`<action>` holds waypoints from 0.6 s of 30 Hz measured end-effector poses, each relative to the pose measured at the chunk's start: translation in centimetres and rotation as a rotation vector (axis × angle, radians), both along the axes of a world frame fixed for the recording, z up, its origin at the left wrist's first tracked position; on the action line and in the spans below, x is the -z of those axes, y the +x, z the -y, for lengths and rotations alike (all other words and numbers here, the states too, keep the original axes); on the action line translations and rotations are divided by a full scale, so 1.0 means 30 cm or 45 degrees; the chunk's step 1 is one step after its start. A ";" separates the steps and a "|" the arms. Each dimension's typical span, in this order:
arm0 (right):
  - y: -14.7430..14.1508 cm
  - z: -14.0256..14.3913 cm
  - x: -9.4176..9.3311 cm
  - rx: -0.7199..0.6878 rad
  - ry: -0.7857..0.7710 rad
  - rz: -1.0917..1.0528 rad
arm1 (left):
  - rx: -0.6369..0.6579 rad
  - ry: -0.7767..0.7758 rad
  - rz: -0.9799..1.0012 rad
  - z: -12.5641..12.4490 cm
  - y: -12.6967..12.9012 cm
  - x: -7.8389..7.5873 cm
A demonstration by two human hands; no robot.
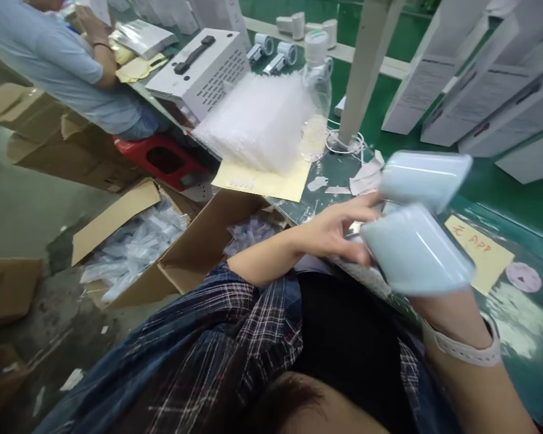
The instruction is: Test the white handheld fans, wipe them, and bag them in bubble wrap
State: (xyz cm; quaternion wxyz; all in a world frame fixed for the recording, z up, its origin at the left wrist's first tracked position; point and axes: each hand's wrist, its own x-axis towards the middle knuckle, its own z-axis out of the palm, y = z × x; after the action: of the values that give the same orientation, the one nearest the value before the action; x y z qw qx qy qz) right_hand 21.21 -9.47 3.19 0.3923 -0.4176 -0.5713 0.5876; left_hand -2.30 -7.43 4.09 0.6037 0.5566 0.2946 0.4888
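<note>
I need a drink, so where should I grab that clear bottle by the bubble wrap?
Grip the clear bottle around its narrow neck, just under the white cap, coming from the right. It stands upright, and the bubble wrap pile crowds its left side.

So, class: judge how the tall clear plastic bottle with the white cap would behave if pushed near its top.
The tall clear plastic bottle looks narrow and upright, so it would probably tip. It seems nearly empty, so likely light. Once down, its round body may roll across the green table.
</note>
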 end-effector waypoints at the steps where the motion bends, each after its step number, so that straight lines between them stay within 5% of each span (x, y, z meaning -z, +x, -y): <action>1: 0.024 0.015 -0.013 0.042 0.010 -0.006 | 0.001 -0.048 0.050 -0.012 0.021 0.015; 6: 0.091 0.067 -0.070 0.181 -0.060 -0.104 | 0.157 -0.385 0.352 -0.027 0.160 0.085; 10: 0.080 0.100 -0.054 0.304 -0.036 -0.038 | 0.371 -0.617 0.491 -0.012 0.254 0.107; 14: 0.082 0.133 -0.007 0.252 0.188 0.467 | 0.422 -0.715 0.660 0.030 0.274 0.181; 18: 0.111 0.059 0.002 -0.078 0.459 1.084 | 0.345 -0.792 0.691 0.069 0.179 0.260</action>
State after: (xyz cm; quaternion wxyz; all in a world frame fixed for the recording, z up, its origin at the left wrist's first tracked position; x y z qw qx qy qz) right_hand 24.55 -11.25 3.13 0.1717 -0.5297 -0.7867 0.2666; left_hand 3.07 -9.51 -3.70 0.8569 0.2332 0.1828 0.4218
